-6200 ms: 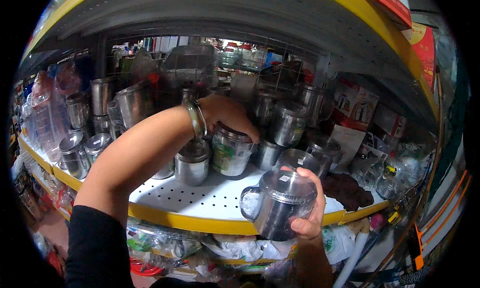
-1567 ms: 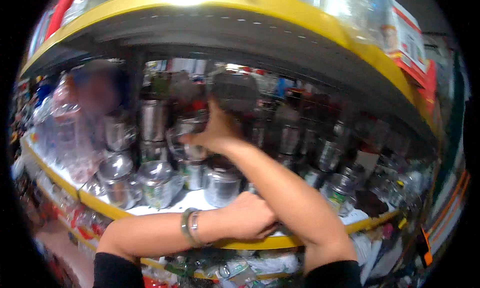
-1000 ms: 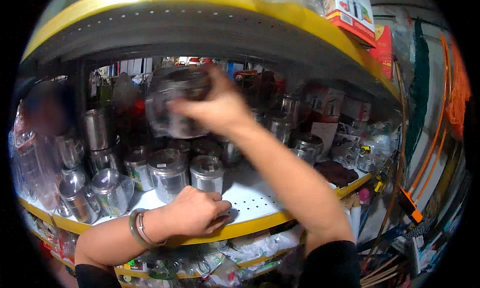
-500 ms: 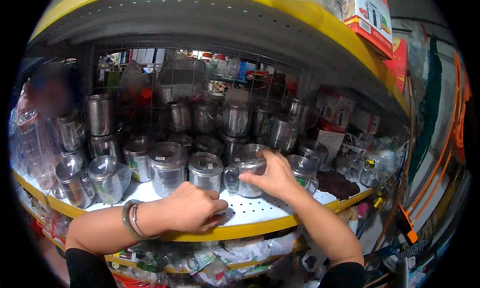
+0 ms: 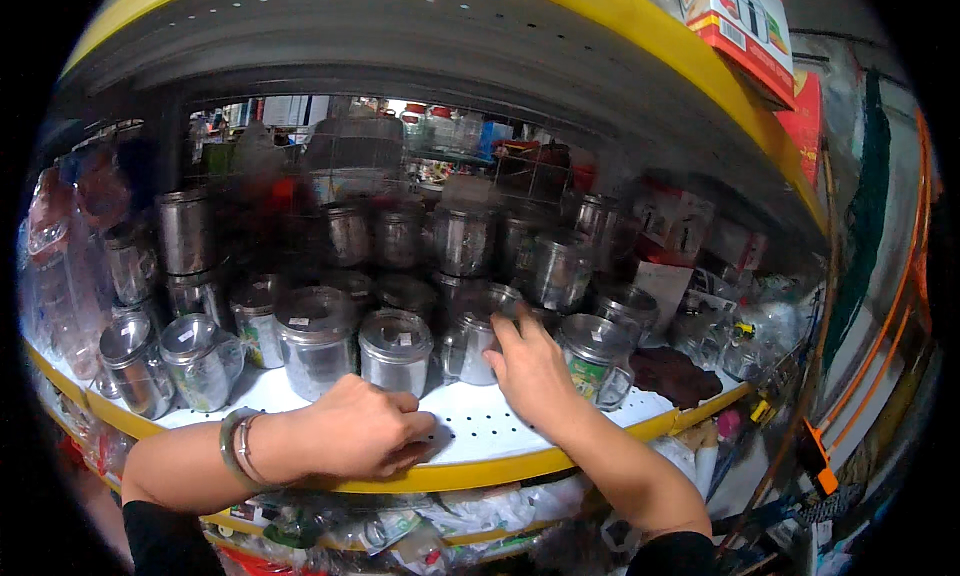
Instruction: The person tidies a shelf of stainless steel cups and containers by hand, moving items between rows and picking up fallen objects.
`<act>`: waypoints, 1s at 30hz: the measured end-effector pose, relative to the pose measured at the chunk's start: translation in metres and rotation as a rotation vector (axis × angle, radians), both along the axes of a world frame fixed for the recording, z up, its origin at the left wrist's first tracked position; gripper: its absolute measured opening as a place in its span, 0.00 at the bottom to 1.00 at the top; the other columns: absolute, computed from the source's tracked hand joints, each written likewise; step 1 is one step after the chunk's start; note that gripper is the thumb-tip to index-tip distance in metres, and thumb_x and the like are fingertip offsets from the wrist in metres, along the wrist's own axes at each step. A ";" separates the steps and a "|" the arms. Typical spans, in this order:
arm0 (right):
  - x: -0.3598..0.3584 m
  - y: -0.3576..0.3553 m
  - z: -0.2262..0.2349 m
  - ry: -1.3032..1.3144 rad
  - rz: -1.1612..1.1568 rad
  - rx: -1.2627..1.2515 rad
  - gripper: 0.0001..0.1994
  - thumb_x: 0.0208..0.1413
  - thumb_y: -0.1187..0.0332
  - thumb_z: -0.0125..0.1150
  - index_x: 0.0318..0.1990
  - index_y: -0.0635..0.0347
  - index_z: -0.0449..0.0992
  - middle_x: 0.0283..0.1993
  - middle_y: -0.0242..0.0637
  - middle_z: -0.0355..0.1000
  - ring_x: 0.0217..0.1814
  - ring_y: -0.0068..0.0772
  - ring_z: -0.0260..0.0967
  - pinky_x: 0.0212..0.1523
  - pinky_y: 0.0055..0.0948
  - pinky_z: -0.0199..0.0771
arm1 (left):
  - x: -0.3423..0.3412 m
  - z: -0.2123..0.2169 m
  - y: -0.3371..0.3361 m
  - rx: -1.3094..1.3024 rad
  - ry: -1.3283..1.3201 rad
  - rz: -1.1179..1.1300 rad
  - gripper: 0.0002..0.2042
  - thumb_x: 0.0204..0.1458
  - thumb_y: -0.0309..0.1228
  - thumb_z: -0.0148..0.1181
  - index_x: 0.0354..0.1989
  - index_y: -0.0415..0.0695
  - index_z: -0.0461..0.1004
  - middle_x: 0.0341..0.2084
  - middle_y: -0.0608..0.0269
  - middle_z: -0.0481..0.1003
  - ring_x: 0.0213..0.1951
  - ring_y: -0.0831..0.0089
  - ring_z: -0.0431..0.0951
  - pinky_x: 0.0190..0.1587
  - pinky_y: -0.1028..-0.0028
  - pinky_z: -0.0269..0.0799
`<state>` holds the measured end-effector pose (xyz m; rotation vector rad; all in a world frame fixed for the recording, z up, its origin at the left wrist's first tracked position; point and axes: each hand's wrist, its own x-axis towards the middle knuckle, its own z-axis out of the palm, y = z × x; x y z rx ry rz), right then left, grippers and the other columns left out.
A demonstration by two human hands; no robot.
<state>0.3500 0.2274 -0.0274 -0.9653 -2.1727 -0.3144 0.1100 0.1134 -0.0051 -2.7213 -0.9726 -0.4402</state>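
My right hand [image 5: 533, 368] is on a lidded steel mug [image 5: 468, 348] in the front row, fingers over the right side of its lid and thumb against its front. The hand hides the mug's right side. My left hand [image 5: 372, 428] is curled into a fist at the shelf's front edge, and I cannot see whether anything is inside it. Nearest to that fist stands a lidded steel canister [image 5: 396, 361] with a small white label on top. Right of my right hand is another steel mug [image 5: 597, 361] with a green label.
More lidded steel mugs [image 5: 315, 341] fill the white perforated shelf [image 5: 470, 441], with others stacked behind. A yellow rail [image 5: 520, 466] edges it. Overhead, a yellow-edged shelf [image 5: 640, 31] carries a red and white box [image 5: 745, 36]. A dark crumpled cloth [image 5: 675, 378] lies at right.
The mug under my right hand has slid a little back into the row, and the hand has followed it. My left fist stays near the shelf edge. The view has shifted slightly.
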 end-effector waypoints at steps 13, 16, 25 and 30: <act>0.081 -0.060 0.036 0.351 -0.285 0.269 0.27 0.47 0.70 0.73 0.57 0.68 0.75 0.60 0.60 0.73 0.60 0.61 0.73 0.61 0.44 0.74 | -0.007 -0.004 0.000 -0.022 0.015 0.006 0.14 0.50 0.38 0.67 0.41 0.45 0.78 0.26 0.59 0.76 0.27 0.56 0.81 0.26 0.59 0.76; 0.107 -0.053 0.014 0.294 -0.321 -0.009 0.34 0.45 0.68 0.76 0.61 0.68 0.71 0.60 0.61 0.72 0.62 0.62 0.71 0.63 0.44 0.71 | -0.003 0.002 0.000 -0.048 0.018 -0.003 0.12 0.53 0.37 0.65 0.38 0.42 0.77 0.27 0.54 0.78 0.27 0.53 0.81 0.26 0.58 0.77; 0.089 -0.019 -0.021 0.397 -0.194 -0.041 0.35 0.41 0.70 0.77 0.60 0.69 0.72 0.55 0.58 0.75 0.57 0.55 0.75 0.60 0.42 0.72 | -0.001 -0.003 -0.005 0.008 -0.082 0.048 0.12 0.54 0.38 0.64 0.33 0.40 0.77 0.28 0.52 0.79 0.32 0.53 0.83 0.31 0.57 0.79; 0.094 -0.014 -0.021 0.372 -0.190 -0.026 0.35 0.38 0.75 0.75 0.59 0.69 0.72 0.53 0.56 0.77 0.54 0.53 0.76 0.58 0.40 0.73 | -0.012 -0.005 -0.023 0.061 -0.170 -0.040 0.12 0.52 0.36 0.65 0.38 0.42 0.72 0.27 0.57 0.73 0.25 0.53 0.79 0.25 0.56 0.74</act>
